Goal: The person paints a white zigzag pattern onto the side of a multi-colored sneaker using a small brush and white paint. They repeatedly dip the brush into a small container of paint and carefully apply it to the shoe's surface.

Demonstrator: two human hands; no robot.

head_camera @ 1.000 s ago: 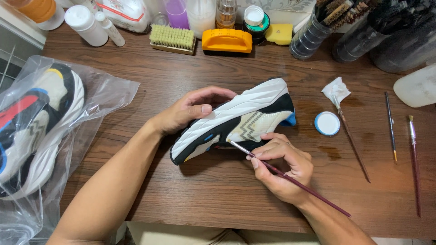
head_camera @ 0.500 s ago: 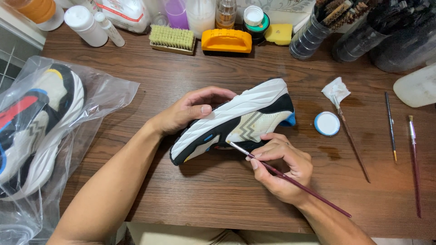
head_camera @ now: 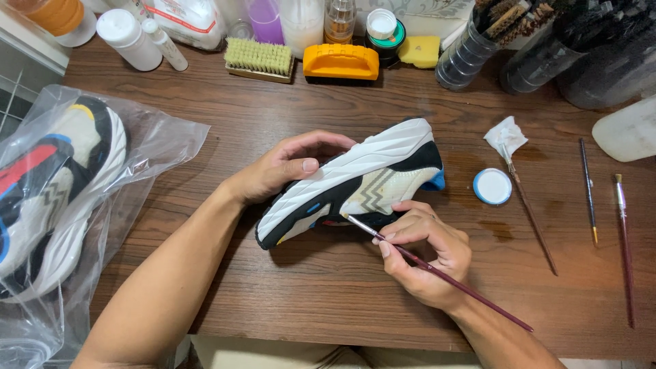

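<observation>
Sneaker on its side, brush tip at the upper

The sneaker (head_camera: 355, 181) lies mid-table (head_camera: 307, 301), long axis slanting from lower left to upper right, white sole facing away from the person. The left hand (head_camera: 280, 167) grips its sole edge; the right hand (head_camera: 424, 256) pinches a thin paintbrush (head_camera: 437, 272), tip touching the shoe's side.

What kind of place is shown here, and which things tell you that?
Probably a shoe cleaning or restoration workbench. The right hand puts a thin paintbrush to a sneaker held by the left hand; scrub brushes and bottles line the wooden table.
</observation>
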